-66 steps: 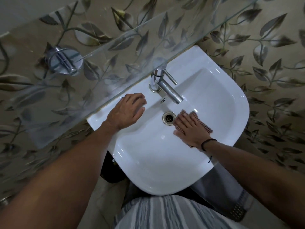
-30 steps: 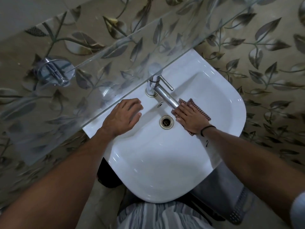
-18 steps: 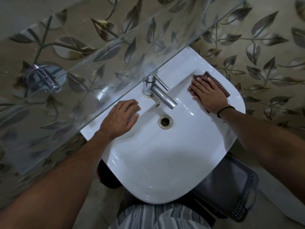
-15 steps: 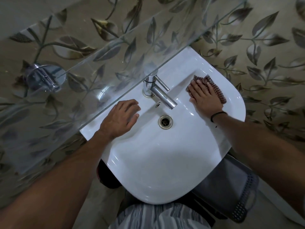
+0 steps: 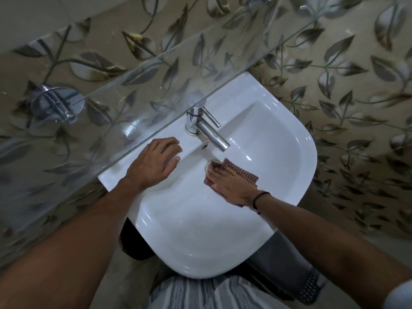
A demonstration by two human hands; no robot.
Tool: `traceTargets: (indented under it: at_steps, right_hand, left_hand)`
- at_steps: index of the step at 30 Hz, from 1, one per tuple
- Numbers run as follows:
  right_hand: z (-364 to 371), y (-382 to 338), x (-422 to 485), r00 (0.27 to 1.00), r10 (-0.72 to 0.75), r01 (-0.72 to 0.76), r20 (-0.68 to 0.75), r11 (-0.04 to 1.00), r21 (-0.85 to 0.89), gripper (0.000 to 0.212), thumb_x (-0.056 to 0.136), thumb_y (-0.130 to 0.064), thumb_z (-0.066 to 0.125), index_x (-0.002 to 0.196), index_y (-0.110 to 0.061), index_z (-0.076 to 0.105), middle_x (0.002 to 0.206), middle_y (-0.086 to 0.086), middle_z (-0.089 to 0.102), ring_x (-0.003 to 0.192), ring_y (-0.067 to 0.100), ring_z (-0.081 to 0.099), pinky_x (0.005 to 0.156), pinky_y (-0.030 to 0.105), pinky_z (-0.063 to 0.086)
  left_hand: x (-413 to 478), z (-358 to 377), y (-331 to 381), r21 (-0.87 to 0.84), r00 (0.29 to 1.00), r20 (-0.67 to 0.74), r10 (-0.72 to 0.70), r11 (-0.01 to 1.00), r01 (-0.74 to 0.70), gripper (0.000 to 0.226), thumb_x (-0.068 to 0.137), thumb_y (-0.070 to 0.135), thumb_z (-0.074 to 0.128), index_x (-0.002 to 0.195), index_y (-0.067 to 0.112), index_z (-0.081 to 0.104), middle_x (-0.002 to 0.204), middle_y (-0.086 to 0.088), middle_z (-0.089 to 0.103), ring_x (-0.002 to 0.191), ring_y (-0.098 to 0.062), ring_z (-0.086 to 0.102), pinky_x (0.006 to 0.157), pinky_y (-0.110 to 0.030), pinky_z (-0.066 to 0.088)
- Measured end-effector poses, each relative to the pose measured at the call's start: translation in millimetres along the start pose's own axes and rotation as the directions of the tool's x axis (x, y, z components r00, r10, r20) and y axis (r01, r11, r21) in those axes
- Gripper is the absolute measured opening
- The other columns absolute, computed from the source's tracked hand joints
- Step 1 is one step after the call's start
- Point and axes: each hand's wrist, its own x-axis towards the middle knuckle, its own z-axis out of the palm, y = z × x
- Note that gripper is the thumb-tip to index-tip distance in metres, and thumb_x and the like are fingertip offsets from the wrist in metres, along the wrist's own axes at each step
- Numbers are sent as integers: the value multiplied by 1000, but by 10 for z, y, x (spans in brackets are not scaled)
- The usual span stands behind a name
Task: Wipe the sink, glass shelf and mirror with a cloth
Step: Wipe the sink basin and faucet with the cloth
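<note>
A white sink fills the middle of the head view. My right hand presses a reddish checked cloth flat into the bowl, partly over the drain. My left hand rests flat, fingers spread, on the sink's back left rim. A chrome tap stands at the back rim. The glass shelf runs above the sink's back edge, slanting from lower left to upper right. No mirror is in view.
Chrome shelf brackets hold the glass at the left and near the top. Leaf-patterned tiles cover the wall and the floor around the sink. A grey perforated bin stands under the sink's right side. My striped clothing shows at the bottom.
My right hand has slid the cloth from the sink's back right rim down into the bowl, onto the drain. My left hand stays on the rim.
</note>
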Motion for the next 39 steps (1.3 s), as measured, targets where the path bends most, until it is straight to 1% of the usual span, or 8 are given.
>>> traceTargets:
  at_steps: [4,6,10,14,21,28,33,39]
  right_hand:
    - [-227,107,-275,976,-133,128,170,991,35,49,108,-30,25,150,-8,33,156,11,35,147,27,29,125,36,7]
    - [-336,334,-437,956,-146,151,254,988,-2,58,106,-38,26,157,-11,24,162,10,29,153,24,18,125,39,4]
    - [-576,989,-661,960,192,-139,205,958,-250,68,102,-56,2,158,-24,23,165,2,23,152,21,22,120,52,6]
    - [-696,1109,-692,893,391,-312,222,895,-319,66,97,-52,20,153,-23,41,160,2,35,148,20,34,120,54,15]
    - [-544,608,-821,793,574,-514,203,810,-282,85,85,-50,-15,161,-23,14,168,5,7,155,23,5,116,47,-23]
    - [-232,-436,-643,850,382,-379,362,922,-81,84,85,-51,-18,161,-18,-2,167,14,-4,155,31,-7,122,53,-9]
    - [-284,-752,-591,823,118,-242,556,958,155,63,106,-48,16,161,-24,-4,168,4,-11,155,21,-11,125,41,-8]
    - [-677,202,-856,831,195,-131,522,979,-156,62,102,-40,11,160,-21,-1,166,6,-10,155,23,-9,124,47,-5]
  left_hand:
    - [-5,-7,7,4,1000,-5,9,1000,-9,24,101,29,55,121,18,64,135,1,56,119,-25,53,103,-37,44]
    - [-5,-7,6,-2,1000,3,7,1000,-7,23,102,29,55,121,19,63,136,1,55,119,-25,53,102,-38,44]
    - [-10,-3,-5,2,1000,7,3,1000,-3,22,102,28,56,121,19,63,137,2,54,120,-25,52,100,-41,45]
    - [0,-14,-2,-1,1000,8,14,1000,-14,22,102,27,57,121,18,63,136,0,55,120,-25,53,101,-40,45]
    - [3,21,-27,6,1000,16,20,1000,-20,24,102,29,55,122,18,62,136,0,54,122,-26,52,104,-39,43]
    - [4,15,-22,16,1000,8,22,1000,-22,25,103,30,53,122,18,62,136,0,54,121,-26,52,104,-38,43]
    - [-2,14,-18,3,1000,10,15,1000,-15,26,103,32,52,122,18,63,136,0,54,121,-26,51,104,-38,43]
    - [3,2,-3,-9,1000,8,11,1000,-11,25,102,33,50,120,19,62,135,2,54,119,-25,52,100,-40,45]
